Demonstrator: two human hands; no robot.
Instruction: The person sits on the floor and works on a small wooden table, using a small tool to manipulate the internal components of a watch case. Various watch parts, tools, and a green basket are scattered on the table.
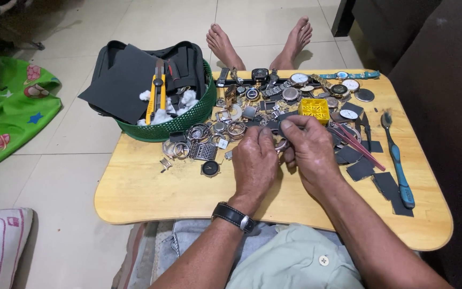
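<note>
Holding a watch part (280,143), left hand (255,163), right hand (311,150), wooden table (151,192)

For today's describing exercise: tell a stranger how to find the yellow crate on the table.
Start at the wooden table and go to the heap of watches along its far edge. Just beyond the right hand sits the yellow crate: small, square, with a grid top, the only bright yellow thing among grey and black metal parts.

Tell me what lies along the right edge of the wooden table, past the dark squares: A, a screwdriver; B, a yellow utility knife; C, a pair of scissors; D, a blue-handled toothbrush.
D: a blue-handled toothbrush lies lengthwise near the table edge, bristles away from the person; the yellow utility knife sits in the green basket instead.
</note>
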